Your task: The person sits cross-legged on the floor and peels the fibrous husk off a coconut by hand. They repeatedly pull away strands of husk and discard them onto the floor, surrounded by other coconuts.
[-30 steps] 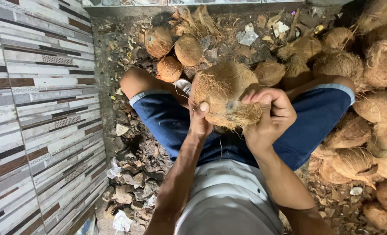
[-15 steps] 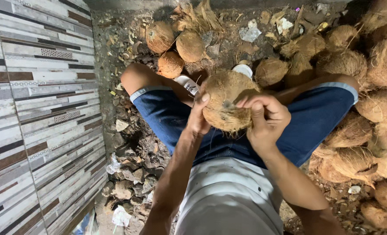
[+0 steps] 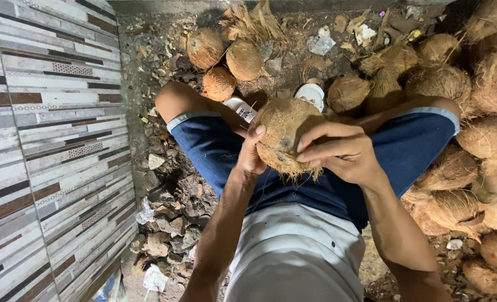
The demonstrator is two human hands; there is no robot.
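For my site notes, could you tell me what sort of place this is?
Probably a coconut-husking spot: piled fibrous coconuts, husk scraps on the dirt floor, and a tiled wall.

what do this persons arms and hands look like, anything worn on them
Both arms are bare from what shows down to the fingers: no sleeves, gloves, watch or rings visible on the left hand or the right hand. The forearms look lean, the nails short. Clothing in view is a pale grey shirt and blue shorts.

A rough coconut-husking spot is showing here, outdoors or in a back yard: husked coconuts (image 3: 486, 168) are piling up on the dirt ground (image 3: 164, 184), fibre and shell scraps (image 3: 167, 237) are littering it, and a striped tiled wall (image 3: 47, 145) is bordering one side.
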